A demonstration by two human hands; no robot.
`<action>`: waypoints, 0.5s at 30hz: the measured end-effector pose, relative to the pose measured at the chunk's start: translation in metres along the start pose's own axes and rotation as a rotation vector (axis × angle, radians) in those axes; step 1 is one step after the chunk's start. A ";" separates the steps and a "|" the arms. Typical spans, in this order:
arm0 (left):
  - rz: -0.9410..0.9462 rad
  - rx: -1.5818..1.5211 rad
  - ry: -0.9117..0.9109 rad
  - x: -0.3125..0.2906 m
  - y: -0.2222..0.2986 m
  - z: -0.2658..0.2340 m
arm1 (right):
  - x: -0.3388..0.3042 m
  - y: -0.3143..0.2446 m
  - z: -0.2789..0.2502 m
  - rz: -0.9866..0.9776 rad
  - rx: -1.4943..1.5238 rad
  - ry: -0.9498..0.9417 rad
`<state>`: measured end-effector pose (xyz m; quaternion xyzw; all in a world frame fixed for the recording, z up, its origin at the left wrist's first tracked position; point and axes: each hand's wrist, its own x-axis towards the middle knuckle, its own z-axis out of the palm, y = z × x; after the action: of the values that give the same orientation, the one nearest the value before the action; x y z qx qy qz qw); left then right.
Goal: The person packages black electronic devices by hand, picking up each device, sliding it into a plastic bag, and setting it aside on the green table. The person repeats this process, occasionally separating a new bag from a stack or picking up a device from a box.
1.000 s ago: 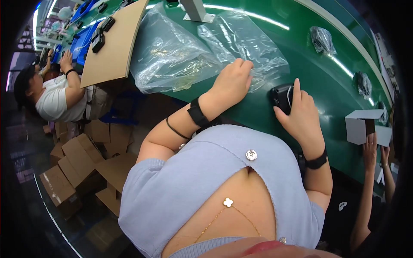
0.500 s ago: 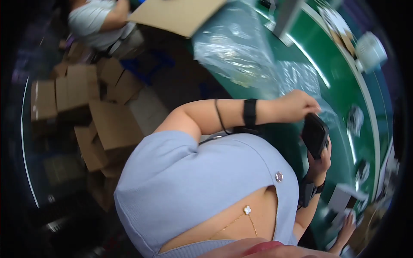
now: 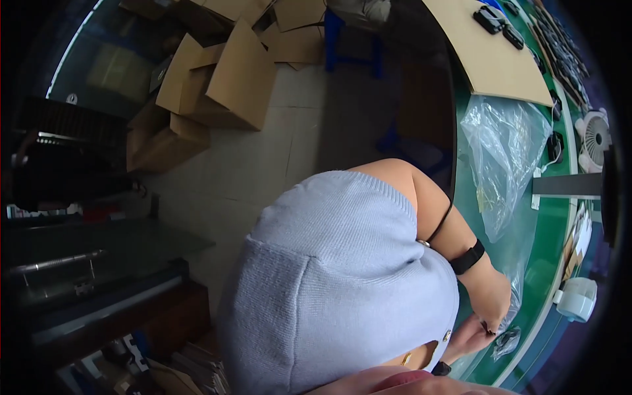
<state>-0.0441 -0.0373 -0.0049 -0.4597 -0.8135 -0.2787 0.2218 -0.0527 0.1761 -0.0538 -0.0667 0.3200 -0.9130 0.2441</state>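
My left arm reaches down along the table's edge, a black band (image 3: 468, 257) round its wrist. My left hand (image 3: 490, 299) is closed, with its fingers curled down against my right hand (image 3: 469, 336). Between the fingertips shows a small dark bit (image 3: 488, 327), too little to name. My right hand lies close to my chest, half hidden by the left hand and my light blue top (image 3: 349, 276). Its fingers look bent towards the left ones. Beside both hands, clear plastic sheeting (image 3: 503, 164) covers part of the green table (image 3: 559, 253).
A cardboard sheet (image 3: 490, 62) bears black devices (image 3: 490, 20) at the table's far end. White fans (image 3: 596, 135) and a grey post (image 3: 566, 185) stand along the right edge. Open cartons (image 3: 224, 85) and a blue stool (image 3: 355, 56) occupy the floor at left.
The view has swung left, and my hands now appear lower. The black rectangular device held in my right hand, with my left fingers at its top, no longer shows clearly.
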 end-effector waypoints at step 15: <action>-0.873 0.509 0.077 0.031 0.036 0.097 | 0.046 0.044 0.031 -0.620 -1.283 0.235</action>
<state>-0.0375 0.0608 -0.0488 0.0023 -0.9632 -0.1552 0.2194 -0.0666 0.1064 -0.0577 -0.1860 0.7837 -0.5735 -0.1494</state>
